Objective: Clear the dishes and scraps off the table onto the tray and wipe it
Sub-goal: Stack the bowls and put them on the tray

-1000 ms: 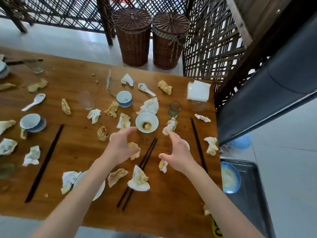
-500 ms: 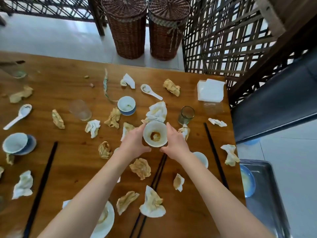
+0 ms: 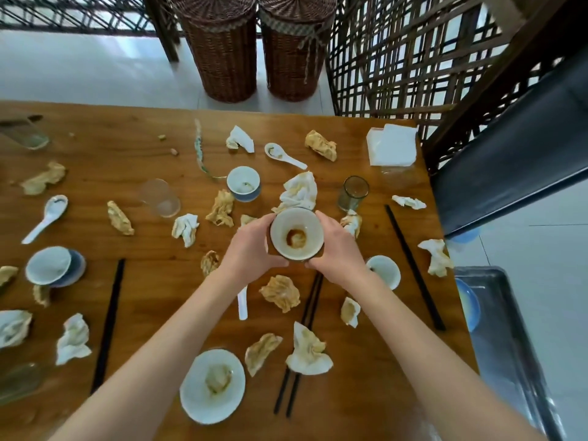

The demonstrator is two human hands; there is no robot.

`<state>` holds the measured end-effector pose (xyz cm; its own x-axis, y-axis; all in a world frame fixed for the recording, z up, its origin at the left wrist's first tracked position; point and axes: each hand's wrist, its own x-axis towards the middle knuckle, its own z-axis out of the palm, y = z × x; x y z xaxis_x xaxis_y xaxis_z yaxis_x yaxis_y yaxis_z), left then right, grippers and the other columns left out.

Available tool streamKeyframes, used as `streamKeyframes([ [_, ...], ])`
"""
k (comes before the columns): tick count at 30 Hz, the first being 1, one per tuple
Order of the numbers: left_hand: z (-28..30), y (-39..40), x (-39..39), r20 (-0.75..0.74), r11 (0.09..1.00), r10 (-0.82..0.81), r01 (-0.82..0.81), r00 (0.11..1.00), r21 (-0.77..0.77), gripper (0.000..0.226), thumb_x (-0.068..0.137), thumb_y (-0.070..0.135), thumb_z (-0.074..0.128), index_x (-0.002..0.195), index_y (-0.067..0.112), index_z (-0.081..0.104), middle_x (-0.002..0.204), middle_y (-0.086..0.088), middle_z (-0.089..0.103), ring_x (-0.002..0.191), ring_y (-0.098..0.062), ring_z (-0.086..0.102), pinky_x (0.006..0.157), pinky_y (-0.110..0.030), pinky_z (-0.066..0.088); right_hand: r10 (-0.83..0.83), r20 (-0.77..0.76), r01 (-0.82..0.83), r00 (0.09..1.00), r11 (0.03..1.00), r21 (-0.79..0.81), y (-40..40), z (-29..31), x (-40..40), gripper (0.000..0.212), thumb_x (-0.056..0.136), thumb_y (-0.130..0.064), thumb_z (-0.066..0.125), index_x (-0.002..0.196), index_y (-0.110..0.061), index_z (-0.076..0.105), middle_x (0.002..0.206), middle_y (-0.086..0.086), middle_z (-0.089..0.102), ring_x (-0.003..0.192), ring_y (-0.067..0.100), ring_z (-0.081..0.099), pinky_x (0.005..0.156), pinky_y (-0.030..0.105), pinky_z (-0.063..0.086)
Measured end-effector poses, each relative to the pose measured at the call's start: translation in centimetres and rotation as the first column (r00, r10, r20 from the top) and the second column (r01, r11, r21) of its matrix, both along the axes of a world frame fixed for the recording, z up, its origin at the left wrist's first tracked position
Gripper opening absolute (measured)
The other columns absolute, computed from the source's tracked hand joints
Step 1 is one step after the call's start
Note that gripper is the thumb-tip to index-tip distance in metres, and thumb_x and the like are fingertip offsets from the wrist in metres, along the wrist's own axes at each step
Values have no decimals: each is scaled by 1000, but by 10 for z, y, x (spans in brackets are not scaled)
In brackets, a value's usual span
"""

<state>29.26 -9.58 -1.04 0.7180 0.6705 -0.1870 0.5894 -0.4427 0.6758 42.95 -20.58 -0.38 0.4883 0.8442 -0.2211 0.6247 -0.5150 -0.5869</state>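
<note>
Pale tiled floor; two wicker baskets; dark lattice screen.

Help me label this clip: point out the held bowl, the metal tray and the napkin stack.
bowl (image 3: 296, 234): head view, stained inside bottom.
tray (image 3: 509, 338): head view, bare metal floor.
napkin stack (image 3: 392, 145): head view, top sheet.

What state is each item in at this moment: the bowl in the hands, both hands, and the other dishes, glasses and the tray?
Bowl: upright, brown residue inside, held between both hands.
Left hand: grips the bowl's left side.
Right hand: grips the bowl's right side.
Plate: flat on the table, soiled.
Green glass: upright, looks empty.
Clear glass: upright; contents cannot be told.
Small cup: upright, scraps inside.
Tray: beside the table, holds a blue dish.
</note>
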Motion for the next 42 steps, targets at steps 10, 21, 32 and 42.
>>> streamKeyframes([
  [10, 45, -50, -78, 21, 999, 43, -43, 999, -1, 92, 51, 22, 91, 132, 23, 48, 120, 5, 61, 103, -9, 53, 86, -24, 44, 66, -33, -65, 997, 997, 34, -46, 37, -66, 93, 61, -23, 84, 139, -18, 35, 137, 1, 47, 126, 19, 42, 101, 36, 40],
  [21, 51, -105, -186, -45, 996, 81, -82, 996, -18, 92, 53, 25, 91, 134, 25, 47, 125, 9, 58, 114, -11, 52, 95, -29, 45, 122, -112, -113, 986, 990, 82, -100, 46, -168, 85, 60, -18, 83, 134, -17, 41, 129, 1, 52, 122, 20, 44, 91, 28, 38],
  [32, 29, -95, -228, -7, 994, -8, 7, 1000, -112, 80, 53, 37, 89, 124, 26, 54, 114, 8, 63, 102, -11, 57, 86, -31, 50, -38, -105, 45, 994, 997, 66, -97, 9, -232, 70, 58, -17, 82, 115, -28, 43, 110, -7, 55, 95, 7, 47, 72, 22, 38],
  [42, 4, -91, -231, -31, 993, -81, 78, 996, -91, 76, 57, 24, 88, 124, 24, 52, 115, 4, 63, 105, -14, 56, 88, -31, 49, -133, -137, 129, 982, 991, -40, -99, -3, -243, 94, 55, -17, 87, 135, -24, 39, 129, -5, 51, 120, 14, 44, 92, 26, 38],
])
